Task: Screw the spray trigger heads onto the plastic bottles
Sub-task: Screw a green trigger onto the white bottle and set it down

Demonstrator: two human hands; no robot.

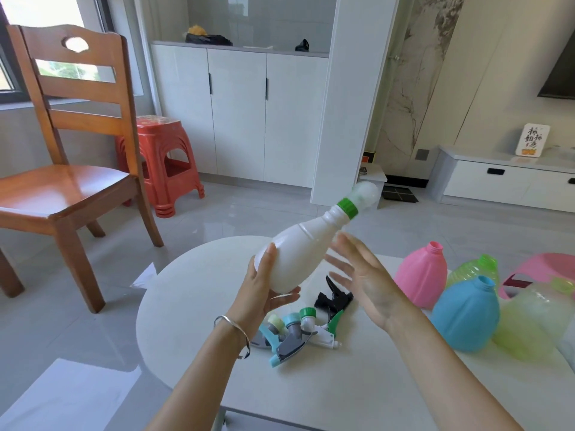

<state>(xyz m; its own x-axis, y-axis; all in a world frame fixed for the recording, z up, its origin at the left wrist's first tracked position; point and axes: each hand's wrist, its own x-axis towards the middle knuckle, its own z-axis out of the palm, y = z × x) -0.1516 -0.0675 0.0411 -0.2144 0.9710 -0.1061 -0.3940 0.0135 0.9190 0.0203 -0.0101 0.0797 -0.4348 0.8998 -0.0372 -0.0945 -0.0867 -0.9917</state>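
My left hand (263, 289) grips the base of a white plastic bottle (298, 253), tilted with its neck up and to the right. A green collar (349, 208) and a blurred white spray head (365, 191) sit on the neck. Just right of the bottle, my right hand (361, 276) is open with fingers spread, holding nothing. Several loose trigger heads (295, 332) in teal, grey, green and white lie on the white table (199, 306) below the hands, with a black trigger head (334, 298) beside them.
A pink bottle (420, 273), a blue bottle (465, 315), a clear green bottle (474, 269) and a pale yellow-green bottle (529, 325) stand open-necked at the table's right. A pink stool (547, 270) is behind them. A wooden chair (71, 150) and red stool (165, 166) stand on the floor to the left.
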